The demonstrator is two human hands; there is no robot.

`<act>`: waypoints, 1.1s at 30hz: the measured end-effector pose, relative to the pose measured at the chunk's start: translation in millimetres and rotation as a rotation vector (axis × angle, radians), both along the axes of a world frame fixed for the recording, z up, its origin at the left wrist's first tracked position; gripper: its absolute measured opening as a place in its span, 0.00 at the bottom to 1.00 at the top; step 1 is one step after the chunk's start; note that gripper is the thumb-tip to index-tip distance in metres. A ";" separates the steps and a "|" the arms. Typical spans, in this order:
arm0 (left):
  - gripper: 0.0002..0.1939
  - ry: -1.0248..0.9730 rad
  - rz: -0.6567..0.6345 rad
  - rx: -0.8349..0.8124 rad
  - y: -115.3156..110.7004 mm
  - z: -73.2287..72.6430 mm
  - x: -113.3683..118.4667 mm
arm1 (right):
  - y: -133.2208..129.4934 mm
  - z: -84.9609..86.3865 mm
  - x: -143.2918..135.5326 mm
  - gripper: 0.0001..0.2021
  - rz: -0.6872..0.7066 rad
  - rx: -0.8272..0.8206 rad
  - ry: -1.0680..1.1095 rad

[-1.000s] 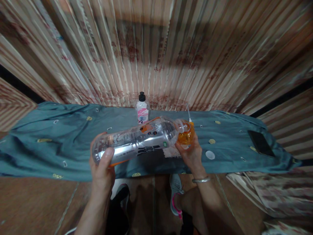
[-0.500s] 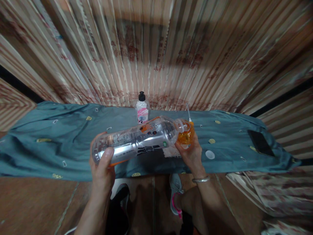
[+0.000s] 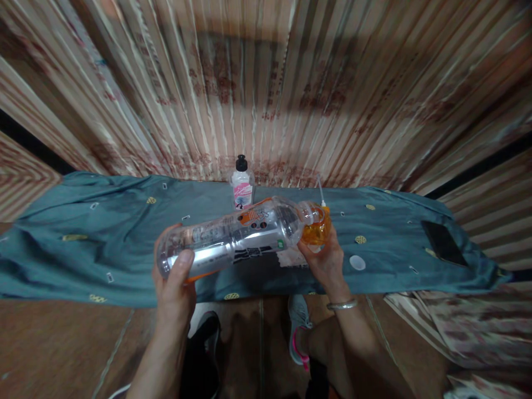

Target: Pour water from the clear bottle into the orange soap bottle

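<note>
Wrapped around the base of a large clear plastic bottle is my left hand, thumb on the near side. The bottle has a printed label and is tilted nearly on its side, its neck pointing right. At its mouth is a small bottle of orange liquid, gripped by my right hand, which wears a silver bracelet at the wrist. The bottle mouth overlaps the top of the orange one; whether they touch I cannot tell. Under my hands lies a pale piece of paper or label, partly hidden.
A clear bottle with pink label and black cap stands at the back of the teal cloth. Behind my right hand a white pump nozzle with a tube shows. A white round cap and a black phone lie to the right.
</note>
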State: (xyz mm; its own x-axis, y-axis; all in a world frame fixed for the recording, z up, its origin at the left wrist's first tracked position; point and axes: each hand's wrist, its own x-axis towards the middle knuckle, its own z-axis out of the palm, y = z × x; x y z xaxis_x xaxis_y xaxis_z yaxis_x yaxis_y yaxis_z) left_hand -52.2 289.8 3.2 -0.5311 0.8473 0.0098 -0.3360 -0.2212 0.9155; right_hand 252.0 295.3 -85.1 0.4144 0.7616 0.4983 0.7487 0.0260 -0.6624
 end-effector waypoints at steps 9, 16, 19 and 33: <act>0.33 0.036 -0.050 0.013 -0.4 -3.8 -3.1 | -0.7 2.3 -2.1 0.46 -0.021 0.036 -0.023; 0.34 0.030 -0.022 0.027 -0.3 -3.7 -0.8 | -0.6 2.6 -1.2 0.46 -0.004 0.043 -0.009; 0.33 0.052 -0.056 0.029 0.2 -6.1 -3.9 | -0.5 2.5 -1.2 0.47 -0.011 0.045 -0.011; 0.33 0.032 -0.027 0.011 -0.5 -1.9 -1.3 | -0.4 -0.3 -0.5 0.48 -0.028 0.020 -0.016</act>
State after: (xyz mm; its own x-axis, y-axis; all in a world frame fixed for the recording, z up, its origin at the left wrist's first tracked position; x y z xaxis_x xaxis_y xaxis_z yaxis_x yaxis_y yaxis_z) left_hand -53.5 289.3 1.2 -0.5076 0.8608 0.0359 -0.3122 -0.2226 0.9236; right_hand 251.5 295.0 -85.4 0.4267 0.7396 0.5205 0.7601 0.0185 -0.6495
